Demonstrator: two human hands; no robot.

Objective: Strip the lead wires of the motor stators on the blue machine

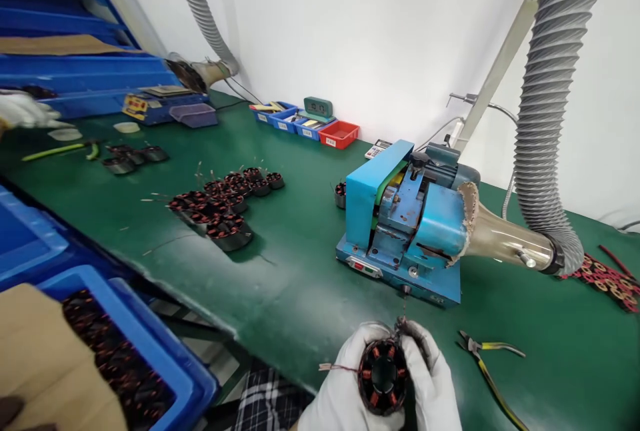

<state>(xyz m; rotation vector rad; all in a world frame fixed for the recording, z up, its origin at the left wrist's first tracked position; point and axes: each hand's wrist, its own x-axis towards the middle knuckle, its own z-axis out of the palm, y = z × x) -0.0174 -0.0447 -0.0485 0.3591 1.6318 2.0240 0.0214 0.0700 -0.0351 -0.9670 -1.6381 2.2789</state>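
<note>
Both my hands wear white gloves and together hold one round motor stator (383,375) with copper-red windings, low in the middle of the view. My left hand (340,391) cups its left side, where thin wire ends stick out. My right hand (431,378) grips its right and top edge, pinching twisted wire leads that point up toward the blue machine (400,224). The machine stands just beyond my hands on the green table (290,284), with a small port on its front face.
Several more stators (220,208) lie in a cluster left of the machine, and yellow-handled pliers (487,361) at right. A grey extraction hose (547,124) joins the machine. Blue crates (125,338) with stators sit at lower left. Another person's gloved hand (23,111) shows far left.
</note>
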